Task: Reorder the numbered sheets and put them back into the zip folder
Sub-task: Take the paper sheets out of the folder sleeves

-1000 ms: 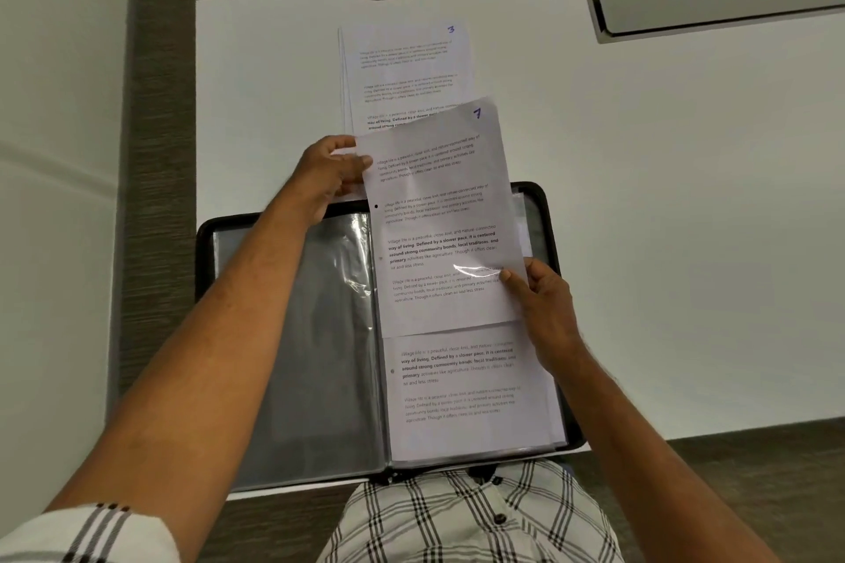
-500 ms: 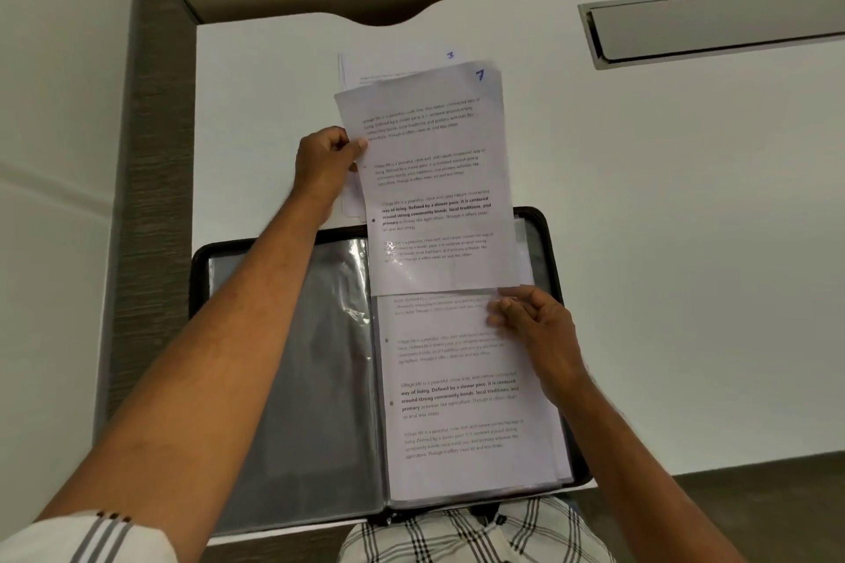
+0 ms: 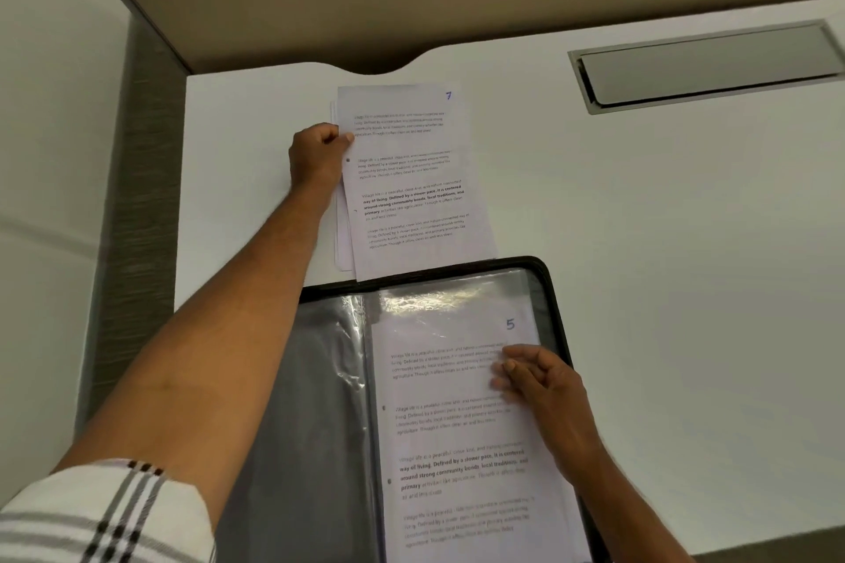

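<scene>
A black zip folder (image 3: 555,302) lies open on the white desk, its clear sleeves showing. A printed sheet numbered 5 (image 3: 452,425) lies on top in the folder's right half. My right hand (image 3: 539,384) rests on that sheet near its right edge, fingers fairly straight. Beyond the folder, a sheet numbered 7 (image 3: 411,183) lies on a small pile of sheets on the desk. My left hand (image 3: 318,158) pinches the left edge of sheet 7, thumb on top.
The white desk (image 3: 663,242) stretches to the right. A grey cable-tray lid (image 3: 704,64) is set into it at the back right. A beige panel stands behind the desk, and a grey partition runs along the left.
My left hand has carried sheet 7 away from the folder and laid it on the pile, covering sheet 3. My right hand let go of it and came down on sheet 5.
</scene>
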A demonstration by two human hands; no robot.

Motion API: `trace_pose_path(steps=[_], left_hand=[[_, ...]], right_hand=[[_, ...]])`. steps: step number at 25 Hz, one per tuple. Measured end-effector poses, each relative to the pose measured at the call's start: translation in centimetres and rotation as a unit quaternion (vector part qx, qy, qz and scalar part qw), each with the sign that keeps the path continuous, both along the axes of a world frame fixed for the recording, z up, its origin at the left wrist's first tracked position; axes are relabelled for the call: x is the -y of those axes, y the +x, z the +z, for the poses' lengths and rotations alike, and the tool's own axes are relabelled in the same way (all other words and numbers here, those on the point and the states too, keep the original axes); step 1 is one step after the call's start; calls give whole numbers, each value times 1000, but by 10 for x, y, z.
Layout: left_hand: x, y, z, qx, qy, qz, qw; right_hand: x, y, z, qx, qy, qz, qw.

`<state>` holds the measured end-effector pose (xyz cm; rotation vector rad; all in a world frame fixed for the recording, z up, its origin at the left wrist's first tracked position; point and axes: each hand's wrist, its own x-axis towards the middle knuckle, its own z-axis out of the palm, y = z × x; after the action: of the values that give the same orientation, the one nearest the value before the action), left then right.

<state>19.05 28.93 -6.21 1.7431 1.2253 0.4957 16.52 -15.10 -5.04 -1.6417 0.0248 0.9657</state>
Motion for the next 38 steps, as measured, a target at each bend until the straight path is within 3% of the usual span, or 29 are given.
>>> trace_pose_path(steps=[7,13,16,19,21,24,27,29,31,36,38], left_hand=[[20,-5,-6,-93,101,-35,990],[122,-95,-9,-120,241,-147,952],[181,-150,-11,-133,280,-151,939],[226,-202,-10,-134,279,-191,931],[245,-226,-9,-144,254,-213,932],[255,-248,-2,-139,181,-229,946],[251,-258,25,-77,-26,-166,983],[245,-267,43,-23,-185,-116,976],[238,-280,55,8,-272,-91,958],[218,-331,55,49,-355,-32,933],[215,-348,53,58,-362,-8,930]], right_hand=[[-2,2,0,2,-4,6,1000],[1,2,17,11,-16,19,1000],[12,0,29,7,-52,62,997],[25,-6,44,-39,-102,164,980],[30,-12,51,-45,-103,220,969],[23,-24,60,-39,-28,249,967],[-4,-49,67,-39,81,288,954],[-26,-74,69,-29,121,319,940],[-47,-102,71,-18,133,360,923],[-78,-157,63,39,115,461,879],[-81,-173,50,111,91,491,860]])
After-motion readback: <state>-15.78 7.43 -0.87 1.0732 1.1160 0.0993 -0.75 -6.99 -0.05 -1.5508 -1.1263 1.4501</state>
